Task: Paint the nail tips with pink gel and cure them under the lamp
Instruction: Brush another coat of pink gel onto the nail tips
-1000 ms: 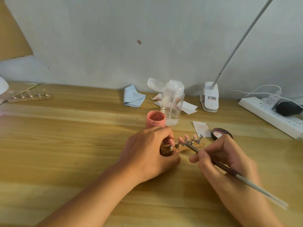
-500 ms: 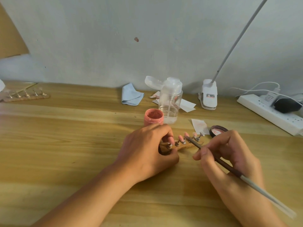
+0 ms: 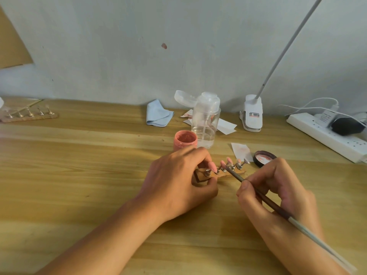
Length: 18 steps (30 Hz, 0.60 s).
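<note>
A small wooden holder [image 3: 200, 176] with several nail tips [image 3: 229, 161] on metal stands lies on the table's middle. My left hand [image 3: 176, 181] grips its left end between thumb and fingers. My right hand [image 3: 278, 187] pinches a thin brush [image 3: 264, 197], whose tip touches one of the pink tips near the row's middle. An open pink gel jar [image 3: 185, 140] stands just behind my left hand. Its lid [image 3: 264, 158] lies to the right of the holder.
A clear pump bottle [image 3: 206, 120] stands behind the jar, with a blue cloth [image 3: 157, 114] and paper scraps beside it. A clip lamp base [image 3: 252, 114] sits at the wall. A white power strip [image 3: 325, 135] lies far right. A second holder [image 3: 29, 115] lies far left.
The brush tip has shifted slightly along the row of tips. My left hand keeps its grip on the holder, and the view has moved a little.
</note>
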Available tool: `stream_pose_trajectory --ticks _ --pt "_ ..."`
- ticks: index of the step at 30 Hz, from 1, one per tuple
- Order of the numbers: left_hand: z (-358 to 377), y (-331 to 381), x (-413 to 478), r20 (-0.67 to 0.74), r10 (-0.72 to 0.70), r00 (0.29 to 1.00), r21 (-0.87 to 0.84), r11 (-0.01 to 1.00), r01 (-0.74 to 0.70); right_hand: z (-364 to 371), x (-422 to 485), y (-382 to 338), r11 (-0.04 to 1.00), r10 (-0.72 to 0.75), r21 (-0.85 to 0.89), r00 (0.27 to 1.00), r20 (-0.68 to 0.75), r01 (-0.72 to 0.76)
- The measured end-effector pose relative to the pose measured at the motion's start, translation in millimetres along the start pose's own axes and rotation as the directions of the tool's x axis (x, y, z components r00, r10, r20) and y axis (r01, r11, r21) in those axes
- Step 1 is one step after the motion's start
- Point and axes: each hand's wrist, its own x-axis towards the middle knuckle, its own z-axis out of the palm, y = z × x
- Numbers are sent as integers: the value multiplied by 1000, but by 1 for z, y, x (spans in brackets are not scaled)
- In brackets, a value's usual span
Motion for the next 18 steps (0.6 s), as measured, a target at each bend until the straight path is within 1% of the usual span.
stream_pose_trajectory --ticks 6,12,15,18 --pt "0 0 0 5 -9 1000 0 1000 9 0 -1 0 1000 1 24 1000 9 -1" --pt "-1 1 -1 13 -19 1000 6 1000 18 -1 0 0 1000 9 30 1000 -14 -8" --pt "-2 1 -1 17 -21 1000 14 1000 21 -1 -1 1 999 14 38 999 -49 -12" --pt "-1 0 -1 16 -27 1000 33 999 26 -1 -1 2 989 25 146 997 -67 -15"
